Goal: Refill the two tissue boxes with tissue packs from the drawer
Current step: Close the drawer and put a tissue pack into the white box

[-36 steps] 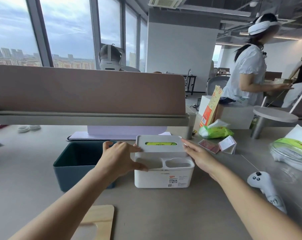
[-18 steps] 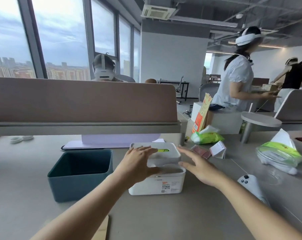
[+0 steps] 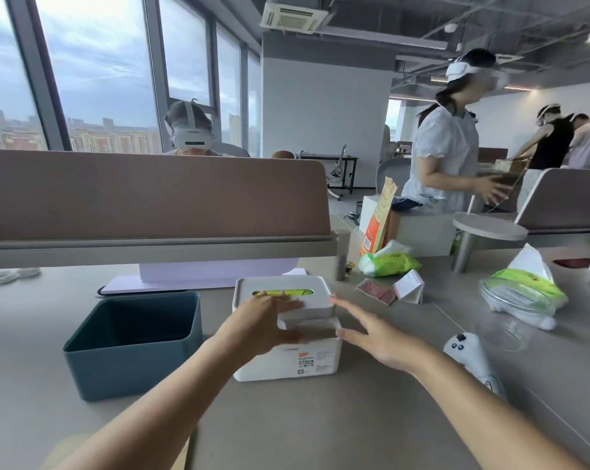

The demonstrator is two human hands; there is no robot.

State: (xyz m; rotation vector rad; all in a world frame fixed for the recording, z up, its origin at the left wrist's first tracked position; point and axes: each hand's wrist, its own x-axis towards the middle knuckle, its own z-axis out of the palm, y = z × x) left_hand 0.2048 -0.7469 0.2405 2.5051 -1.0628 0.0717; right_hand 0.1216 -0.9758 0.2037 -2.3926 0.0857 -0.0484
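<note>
A white tissue box [image 3: 307,359] stands mid-desk with its lid [image 3: 286,293] on top; green tissue wrapping shows through the lid's slot. My left hand [image 3: 256,329] rests on the lid's near left edge, fingers spread over it. My right hand [image 3: 371,334] hovers open by the box's right side, fingers apart, not clearly touching. Left of it sits a dark teal tissue box [image 3: 131,347], open-topped with nothing visible inside. A green tissue pack [image 3: 388,262] lies further back, and another tissue pack [image 3: 524,293] lies at the right.
A brown desk divider [image 3: 151,198] runs behind the boxes. A white controller [image 3: 469,354] lies by my right forearm, a small card calendar [image 3: 408,286] behind. People stand or sit beyond the desk at the back and right.
The lid has come down over the white box. My left hand slid from the box's side onto the lid. My right hand has drawn slightly off the box's right edge.
</note>
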